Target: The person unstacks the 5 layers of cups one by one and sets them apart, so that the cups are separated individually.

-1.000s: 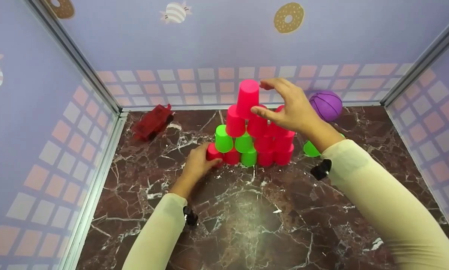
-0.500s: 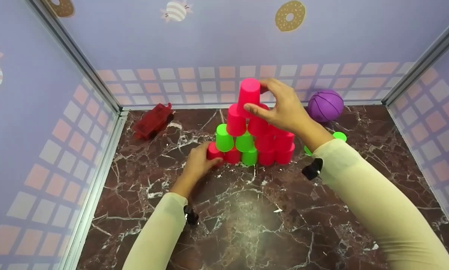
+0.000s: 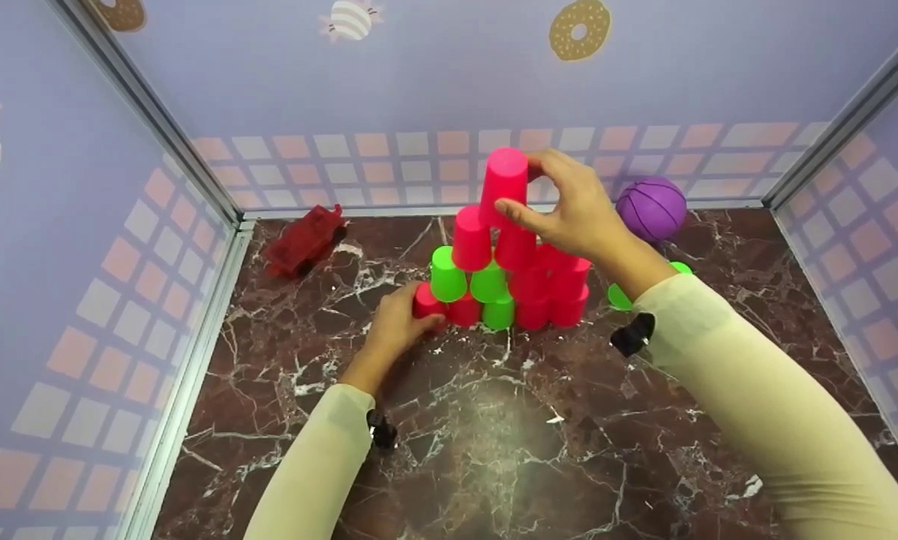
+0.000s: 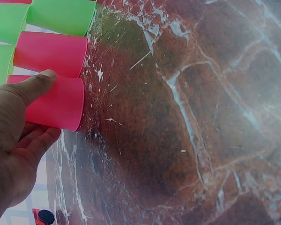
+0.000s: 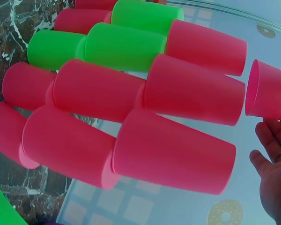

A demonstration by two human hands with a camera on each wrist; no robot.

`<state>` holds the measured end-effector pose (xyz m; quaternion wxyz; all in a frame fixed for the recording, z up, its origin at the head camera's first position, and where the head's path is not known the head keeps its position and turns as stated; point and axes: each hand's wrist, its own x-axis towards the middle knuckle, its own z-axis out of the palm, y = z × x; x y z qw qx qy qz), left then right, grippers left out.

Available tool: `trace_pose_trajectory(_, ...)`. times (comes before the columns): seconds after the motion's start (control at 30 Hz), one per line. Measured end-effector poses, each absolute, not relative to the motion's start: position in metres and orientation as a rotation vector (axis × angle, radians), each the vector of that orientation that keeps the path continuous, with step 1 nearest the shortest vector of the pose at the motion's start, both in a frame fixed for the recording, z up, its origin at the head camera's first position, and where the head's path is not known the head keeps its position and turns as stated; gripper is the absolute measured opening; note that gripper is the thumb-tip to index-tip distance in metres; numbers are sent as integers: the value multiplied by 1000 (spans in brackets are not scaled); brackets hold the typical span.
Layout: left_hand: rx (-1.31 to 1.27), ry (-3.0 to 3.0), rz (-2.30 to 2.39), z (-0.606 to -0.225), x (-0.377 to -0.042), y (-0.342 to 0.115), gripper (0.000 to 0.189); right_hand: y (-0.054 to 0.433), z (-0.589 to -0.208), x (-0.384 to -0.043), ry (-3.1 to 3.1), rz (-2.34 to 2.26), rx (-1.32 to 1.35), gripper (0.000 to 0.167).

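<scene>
A stack of upside-down cups, pink and green, stands in rows near the back wall. My right hand (image 3: 572, 199) holds a pink cup (image 3: 505, 184) between thumb and fingers over the stack's top. In the right wrist view, a gap parts this held cup (image 5: 271, 93) from the pink cups (image 5: 194, 89) below. My left hand (image 3: 394, 322) grips the leftmost pink cup of the bottom row (image 3: 427, 298). In the left wrist view its thumb lies along the top of that cup (image 4: 56, 105), with fingers on the far side. Green cups (image 3: 449, 274) stand in the second row.
A purple ball (image 3: 651, 208) sits at the back right. Nearer lie green cups (image 3: 620, 297), partly behind my right wrist. A dark red toy (image 3: 306, 240) stands at the back left. Patterned walls (image 3: 418, 75) enclose the marble surface (image 3: 494, 435) behind and on both sides.
The right hand first stood open around the top pink cup, then closed its fingers on it. The cup has now risen slightly and shifted right. The left hand has kept still.
</scene>
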<state>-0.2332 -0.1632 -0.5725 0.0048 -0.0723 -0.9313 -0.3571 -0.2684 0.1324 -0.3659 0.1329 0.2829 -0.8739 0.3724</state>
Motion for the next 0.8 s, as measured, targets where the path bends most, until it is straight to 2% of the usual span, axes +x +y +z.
trace_pose_trajectory(0.4,-223,-2914,-1119,-572,-233,-164,60,160,-355,-267,-2499,974,855,54)
trace_pose_trajectory(0.8,-246,-2891,-1111,-574,-234,-163,57,197,-346,-264,-2520,896,775,55)
